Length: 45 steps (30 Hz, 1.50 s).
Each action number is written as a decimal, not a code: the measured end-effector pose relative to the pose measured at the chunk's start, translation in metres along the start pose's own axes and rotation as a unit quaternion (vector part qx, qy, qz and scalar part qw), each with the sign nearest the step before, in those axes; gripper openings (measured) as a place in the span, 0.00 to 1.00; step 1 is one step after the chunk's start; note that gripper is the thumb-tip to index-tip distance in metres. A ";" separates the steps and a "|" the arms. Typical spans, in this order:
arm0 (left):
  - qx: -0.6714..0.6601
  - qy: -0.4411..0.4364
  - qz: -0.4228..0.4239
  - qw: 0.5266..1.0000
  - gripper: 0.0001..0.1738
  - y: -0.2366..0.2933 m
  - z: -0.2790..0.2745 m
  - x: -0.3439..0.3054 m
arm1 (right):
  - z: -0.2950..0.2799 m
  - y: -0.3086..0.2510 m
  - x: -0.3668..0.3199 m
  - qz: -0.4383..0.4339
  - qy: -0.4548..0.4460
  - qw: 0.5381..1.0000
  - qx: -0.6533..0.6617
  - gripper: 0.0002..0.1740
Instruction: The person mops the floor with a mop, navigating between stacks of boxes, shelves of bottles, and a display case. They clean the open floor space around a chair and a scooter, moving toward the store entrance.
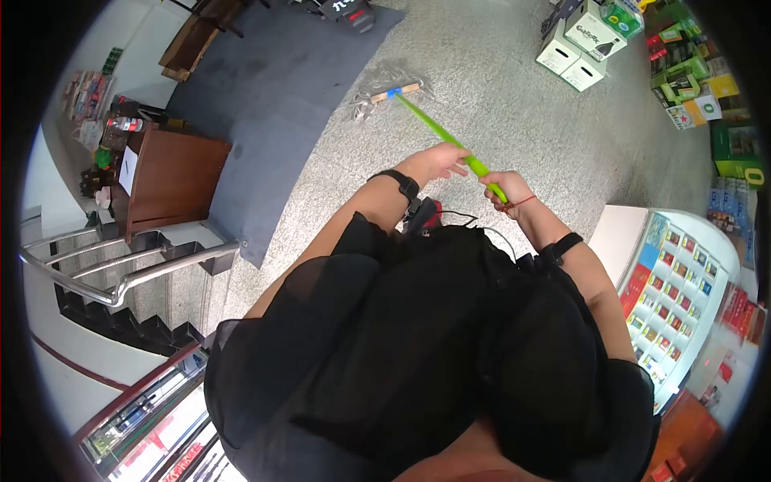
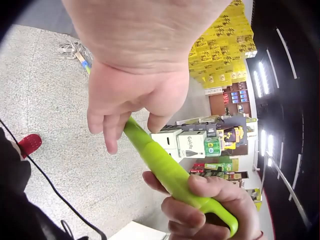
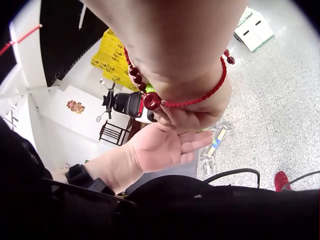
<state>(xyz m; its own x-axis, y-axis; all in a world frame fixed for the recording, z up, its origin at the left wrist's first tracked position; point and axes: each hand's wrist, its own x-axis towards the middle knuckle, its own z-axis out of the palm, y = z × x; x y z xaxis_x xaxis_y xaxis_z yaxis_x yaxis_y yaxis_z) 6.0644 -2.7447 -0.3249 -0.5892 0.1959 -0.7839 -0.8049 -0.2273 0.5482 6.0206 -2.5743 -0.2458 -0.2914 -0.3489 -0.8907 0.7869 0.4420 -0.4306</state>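
Observation:
A green mop handle (image 1: 438,128) slants from a grey string mop head (image 1: 361,110) on the speckled floor toward the body. At its near end the right hand (image 1: 510,189) grips it, fingers curled around the green grip (image 2: 167,172). Just farther up the handle, the left hand (image 1: 442,161) has its thumb and fingers extended, palm against or beside the shaft; whether it bears on it cannot be told. In the right wrist view the left palm (image 3: 159,149) faces the camera, while the right hand (image 3: 195,112) largely hides the handle.
A dark mat (image 1: 265,88) lies left of the mop, by a brown desk (image 1: 181,173) and a steel stair rail (image 1: 120,285). White boxes (image 1: 569,60) stand at upper right, a display case (image 1: 675,281) at right. A cable (image 2: 50,180) and red shoe (image 2: 31,144) are low down.

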 end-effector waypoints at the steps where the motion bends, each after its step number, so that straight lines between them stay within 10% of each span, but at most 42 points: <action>1: 0.016 -0.005 -0.006 1.000 0.23 0.019 0.000 0.011 | -0.009 -0.013 0.007 0.003 0.009 1.000 0.000 0.12; 18: 0.151 -0.011 0.023 0.988 0.27 0.285 0.034 0.268 | -0.253 -0.295 0.116 0.033 -0.037 0.992 -0.113 0.09; 35: -0.002 0.012 0.067 0.998 0.25 0.475 0.003 0.400 | -0.354 -0.557 0.206 0.044 -0.075 0.970 -0.229 0.09; 45: 0.163 -0.010 0.023 0.986 0.32 0.610 -0.102 0.489 | -0.325 -0.779 0.254 -0.017 -0.056 0.758 -0.649 0.18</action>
<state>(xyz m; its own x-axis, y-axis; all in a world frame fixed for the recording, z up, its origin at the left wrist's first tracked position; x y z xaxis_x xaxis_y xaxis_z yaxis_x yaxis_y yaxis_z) 5.2930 -2.8851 -0.4035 -0.6247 0.2125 -0.7514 -0.7550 0.0814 0.6507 5.1567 -2.7385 -0.1837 -0.1940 -0.4150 -0.8889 -0.4405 0.8465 -0.2991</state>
